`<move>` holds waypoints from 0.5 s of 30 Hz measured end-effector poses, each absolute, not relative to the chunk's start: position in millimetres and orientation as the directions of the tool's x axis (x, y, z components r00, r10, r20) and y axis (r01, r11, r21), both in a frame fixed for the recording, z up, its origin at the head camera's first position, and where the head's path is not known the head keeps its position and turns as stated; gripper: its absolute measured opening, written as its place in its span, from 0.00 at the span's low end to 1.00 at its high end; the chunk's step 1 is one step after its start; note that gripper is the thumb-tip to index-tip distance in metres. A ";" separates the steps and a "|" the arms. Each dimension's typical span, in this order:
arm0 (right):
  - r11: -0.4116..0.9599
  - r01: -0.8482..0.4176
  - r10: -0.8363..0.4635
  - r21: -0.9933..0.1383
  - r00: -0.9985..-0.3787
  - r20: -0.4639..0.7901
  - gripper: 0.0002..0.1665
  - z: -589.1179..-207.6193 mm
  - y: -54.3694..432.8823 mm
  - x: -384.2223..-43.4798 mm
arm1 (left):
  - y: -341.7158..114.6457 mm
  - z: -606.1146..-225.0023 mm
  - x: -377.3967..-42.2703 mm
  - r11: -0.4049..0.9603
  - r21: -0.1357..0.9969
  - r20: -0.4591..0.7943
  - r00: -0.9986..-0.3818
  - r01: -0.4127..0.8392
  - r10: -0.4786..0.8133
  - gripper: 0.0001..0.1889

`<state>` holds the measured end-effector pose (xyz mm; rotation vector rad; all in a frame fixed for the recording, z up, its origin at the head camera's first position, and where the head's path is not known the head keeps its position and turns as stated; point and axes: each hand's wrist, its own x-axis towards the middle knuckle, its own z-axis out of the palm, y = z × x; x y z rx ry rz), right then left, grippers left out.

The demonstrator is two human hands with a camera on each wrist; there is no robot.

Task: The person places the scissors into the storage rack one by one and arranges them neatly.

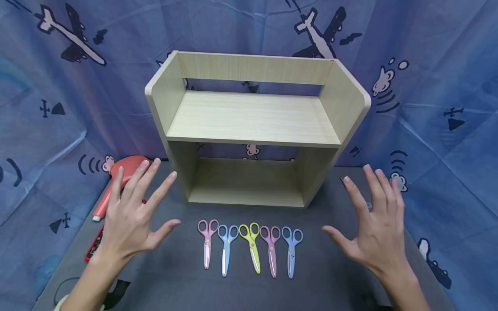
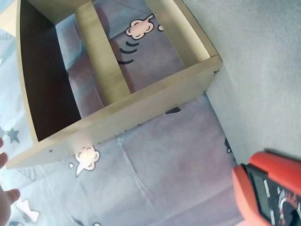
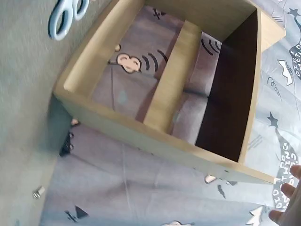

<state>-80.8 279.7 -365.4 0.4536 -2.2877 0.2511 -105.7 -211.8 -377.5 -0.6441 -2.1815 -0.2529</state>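
A row of scissors lies on the grey table, handles toward the shelf: pink scissors, blue scissors, yellow-green scissors, more pink scissors and more blue scissors. My left hand hovers to the left of the row, fingers spread and holding nothing. On the other side my right hand is raised with its fingers extended, also holding nothing. Behind the scissors stands a pale wooden two-tier shelf. Only a few fingertips enter either wrist view, at the lower edges.
Partly behind my left hand lie a coral-red object with a handle and a red-cased meter with a dial. A small metal piece sits to the right of the shelf. A blue patterned curtain surrounds the table.
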 end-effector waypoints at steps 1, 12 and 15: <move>0.909 -0.414 -0.244 -0.059 -0.640 0.728 0.61 -367.8 277.8 -81.7 | -211.4 -378.6 -106.7 0.846 -0.019 0.779 -0.523 0.533 0.347 0.44; 0.763 -0.569 -0.297 -0.307 -0.730 0.615 0.44 -404.1 257.6 -95.3 | -204.3 -395.0 -124.9 0.732 0.343 0.815 -0.574 0.589 0.079 0.27; 0.721 -0.569 -0.311 -0.395 -0.776 0.549 0.42 -416.0 254.4 -99.3 | -202.7 -399.7 -130.7 0.651 0.473 0.790 -0.613 0.594 -0.015 0.24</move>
